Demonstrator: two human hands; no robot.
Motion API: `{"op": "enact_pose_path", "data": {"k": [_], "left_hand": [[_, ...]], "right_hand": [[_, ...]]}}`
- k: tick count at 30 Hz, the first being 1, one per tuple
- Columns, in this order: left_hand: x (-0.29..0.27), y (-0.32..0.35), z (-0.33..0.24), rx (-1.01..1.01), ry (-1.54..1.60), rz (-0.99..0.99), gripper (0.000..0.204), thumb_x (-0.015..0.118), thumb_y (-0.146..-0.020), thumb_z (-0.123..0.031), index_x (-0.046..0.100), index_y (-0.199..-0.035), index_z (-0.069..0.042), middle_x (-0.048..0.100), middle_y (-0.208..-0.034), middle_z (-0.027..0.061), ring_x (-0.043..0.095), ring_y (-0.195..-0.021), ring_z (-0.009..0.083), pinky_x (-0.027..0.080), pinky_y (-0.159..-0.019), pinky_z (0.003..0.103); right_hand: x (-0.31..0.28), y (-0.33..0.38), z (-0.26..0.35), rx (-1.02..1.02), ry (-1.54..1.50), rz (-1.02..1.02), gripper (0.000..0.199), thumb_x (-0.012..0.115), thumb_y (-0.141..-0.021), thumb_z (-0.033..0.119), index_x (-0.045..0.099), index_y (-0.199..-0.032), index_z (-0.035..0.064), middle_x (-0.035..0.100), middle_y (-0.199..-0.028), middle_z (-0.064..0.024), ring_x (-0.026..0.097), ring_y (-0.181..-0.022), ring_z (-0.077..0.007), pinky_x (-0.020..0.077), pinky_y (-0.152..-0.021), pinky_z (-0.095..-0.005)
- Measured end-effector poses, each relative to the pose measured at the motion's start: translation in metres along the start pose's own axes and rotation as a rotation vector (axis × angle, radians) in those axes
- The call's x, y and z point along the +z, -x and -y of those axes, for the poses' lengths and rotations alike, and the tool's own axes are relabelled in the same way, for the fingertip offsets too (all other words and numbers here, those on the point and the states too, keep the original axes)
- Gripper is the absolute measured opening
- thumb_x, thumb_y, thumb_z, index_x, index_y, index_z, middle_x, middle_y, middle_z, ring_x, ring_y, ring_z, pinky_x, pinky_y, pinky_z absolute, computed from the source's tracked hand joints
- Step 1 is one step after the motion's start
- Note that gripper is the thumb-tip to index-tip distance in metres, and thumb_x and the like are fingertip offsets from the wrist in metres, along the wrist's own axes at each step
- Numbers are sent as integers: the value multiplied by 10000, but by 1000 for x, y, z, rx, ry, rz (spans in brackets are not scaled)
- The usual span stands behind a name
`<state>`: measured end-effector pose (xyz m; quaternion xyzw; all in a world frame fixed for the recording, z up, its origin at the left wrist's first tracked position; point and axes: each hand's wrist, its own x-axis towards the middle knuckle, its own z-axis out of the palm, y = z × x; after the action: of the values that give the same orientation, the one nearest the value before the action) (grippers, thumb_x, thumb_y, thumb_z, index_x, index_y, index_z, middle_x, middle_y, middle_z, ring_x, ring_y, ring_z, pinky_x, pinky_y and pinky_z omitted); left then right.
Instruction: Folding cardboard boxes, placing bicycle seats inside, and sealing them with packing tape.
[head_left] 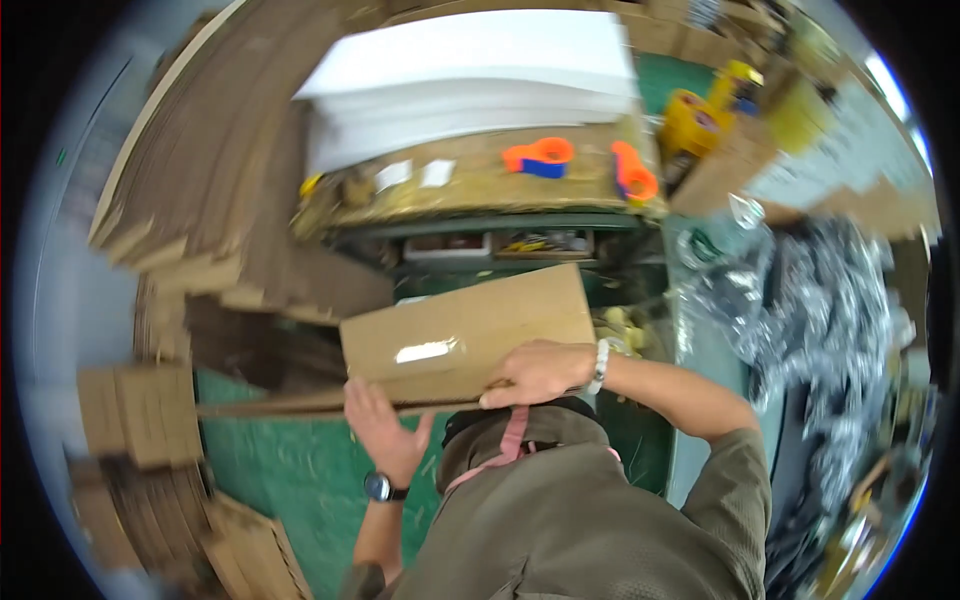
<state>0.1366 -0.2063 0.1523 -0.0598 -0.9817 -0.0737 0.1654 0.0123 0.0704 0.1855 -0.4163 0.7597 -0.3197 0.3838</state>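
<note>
In front of my body is a brown cardboard box (480,325), slightly tilted, with a shiny patch on its upper face. A thin cardboard edge (270,407) runs from its near side out to the left. My right hand (540,372), with a pale bracelet at the wrist, grips the box's near edge, its fingers bent over the cardboard. My left hand (385,430), wearing a dark watch (380,487), rests its outstretched fingers against the near left edge, thumb apart. The underside of the box is hidden.
A workbench (480,195) beyond the box bears a stack of white sheets (480,60) and two orange-and-blue tape dispensers (540,157). Tall flattened cardboard stacks (190,150) stand at left. Clear plastic wrapping (830,310) lies at right. Folded cartons (140,415) sit lower left.
</note>
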Motion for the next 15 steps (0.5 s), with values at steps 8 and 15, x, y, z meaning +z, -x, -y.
{"op": "enact_pose_path", "data": {"k": [8, 15], "left_hand": [[1, 44, 6, -17, -53, -151, 742, 799, -701, -305, 494, -1320, -31, 467, -1367, 220, 457, -1216, 407, 350, -1001, 545], [-32, -15, -24, 135, 145, -2, 302, 848, -606, -162, 654, -831, -106, 624, -825, 31, 579, -768, 246, 461, -662, 369]], "right_hand": [[14, -44, 28, -271, 408, -199, 287, 589, -784, 253, 684, -688, 0, 645, -687, -238, 648, -666, -424, 523, -645, -498], [-41, 4, -24, 59, 361, -364, 319, 479, -926, 267, 626, -788, 20, 591, -711, -234, 613, -684, -418, 498, -631, -496]]}}
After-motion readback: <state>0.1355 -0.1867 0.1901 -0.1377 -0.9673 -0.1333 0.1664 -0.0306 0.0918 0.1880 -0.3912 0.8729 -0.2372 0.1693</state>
